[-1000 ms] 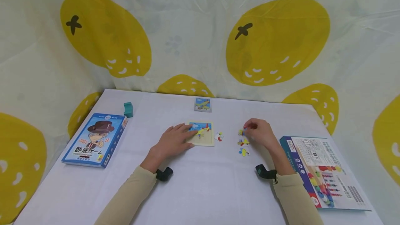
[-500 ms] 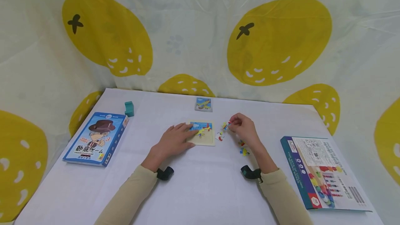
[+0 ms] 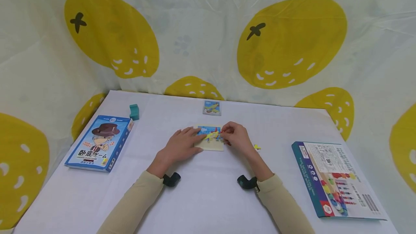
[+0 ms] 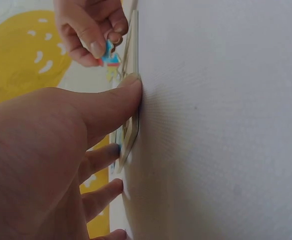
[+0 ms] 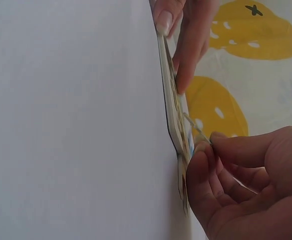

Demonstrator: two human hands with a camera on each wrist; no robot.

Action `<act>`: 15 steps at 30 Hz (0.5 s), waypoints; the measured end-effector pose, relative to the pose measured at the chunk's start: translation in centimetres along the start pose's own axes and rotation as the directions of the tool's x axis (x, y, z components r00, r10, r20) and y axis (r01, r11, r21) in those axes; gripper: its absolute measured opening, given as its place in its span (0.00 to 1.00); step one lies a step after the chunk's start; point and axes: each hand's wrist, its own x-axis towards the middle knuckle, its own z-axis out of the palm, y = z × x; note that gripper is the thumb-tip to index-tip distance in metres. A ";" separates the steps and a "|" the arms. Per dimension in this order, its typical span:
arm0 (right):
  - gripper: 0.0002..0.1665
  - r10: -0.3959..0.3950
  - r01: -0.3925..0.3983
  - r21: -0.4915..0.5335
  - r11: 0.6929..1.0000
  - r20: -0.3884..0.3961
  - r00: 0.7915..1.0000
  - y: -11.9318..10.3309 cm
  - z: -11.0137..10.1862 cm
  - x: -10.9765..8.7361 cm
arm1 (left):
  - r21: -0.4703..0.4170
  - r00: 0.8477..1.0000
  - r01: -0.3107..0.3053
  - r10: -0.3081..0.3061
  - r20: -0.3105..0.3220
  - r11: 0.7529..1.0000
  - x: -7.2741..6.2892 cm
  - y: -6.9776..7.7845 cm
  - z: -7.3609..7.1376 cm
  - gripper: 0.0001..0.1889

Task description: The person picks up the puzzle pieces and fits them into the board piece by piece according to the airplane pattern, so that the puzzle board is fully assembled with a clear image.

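My left hand [image 3: 182,147] rests at the left side of a small wooden puzzle board [image 3: 212,147], its fingers extended. In the left wrist view the thumb [image 4: 108,102] lies along the near edge of that board. Thumb and fingertips of my right hand [image 3: 239,140] pinch a puzzle piece [image 4: 110,56], coloured blue, red and yellow. In the right wrist view the held piece [image 5: 198,131] is tilted, close over the board's right part. Fitted pieces show part of a yellow airplane on blue sky. Another puzzle piece [image 5: 182,182] lies just right of the board, largely hidden by the right hand in the head view.
A yellow-topped piece [image 3: 257,147] shows beside the right wrist. Behind the board lies an airplane picture card [image 3: 212,108]. At left are a blue game box [image 3: 99,143] and a teal block [image 3: 134,112]. A larger toy box [image 3: 338,180] lies at right.
My right hand has picked up a puzzle piece from the column of pieces at right and carried it left to the board. My left hand has stayed in place.
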 end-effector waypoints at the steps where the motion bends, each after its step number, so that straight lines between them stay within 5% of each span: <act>1: 0.07 0.001 -0.001 0.002 1.000 0.000 1.000 -0.1 0.2 0.0 | 0.000 1.000 -0.001 0.001 -0.002 1.000 0.0 0.0 0.0 0.30; 15: 0.04 0.005 -0.018 -0.172 0.985 -0.076 0.997 -1.5 1.7 -0.1 | 0.004 1.000 0.009 -0.009 0.002 1.000 0.1 -0.1 0.1 0.30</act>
